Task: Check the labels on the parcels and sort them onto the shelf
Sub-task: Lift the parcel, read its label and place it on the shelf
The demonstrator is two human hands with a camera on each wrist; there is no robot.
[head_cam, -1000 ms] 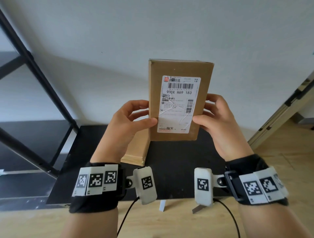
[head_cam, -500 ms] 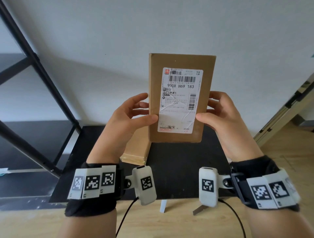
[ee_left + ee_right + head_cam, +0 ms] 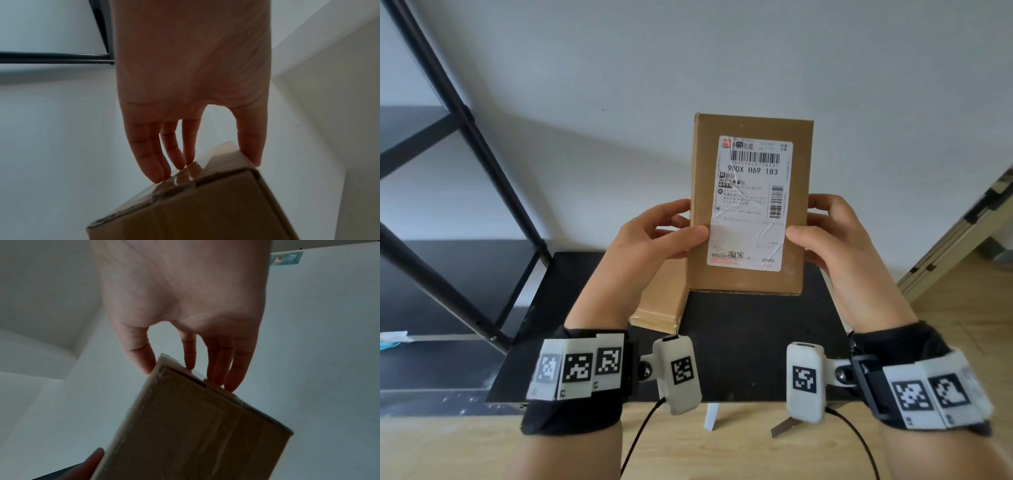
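A brown cardboard parcel stands upright in the air in front of the wall, its white shipping label facing me. My left hand pinches its left edge, thumb on the front and fingers behind. My right hand pinches the right edge the same way. The left wrist view shows the parcel from below with my left hand on it. In the right wrist view my right hand grips the parcel. A second brown parcel lies on the black table, partly hidden by my left hand.
A black metal shelf with slanted posts stands at the left, its boards dark and bare. A white wall rises behind the table. Wooden floor lies below, and a pale door frame runs up at the right.
Both hands have lifted the parcel slightly higher and a little to the right. Their hold on it is unchanged.
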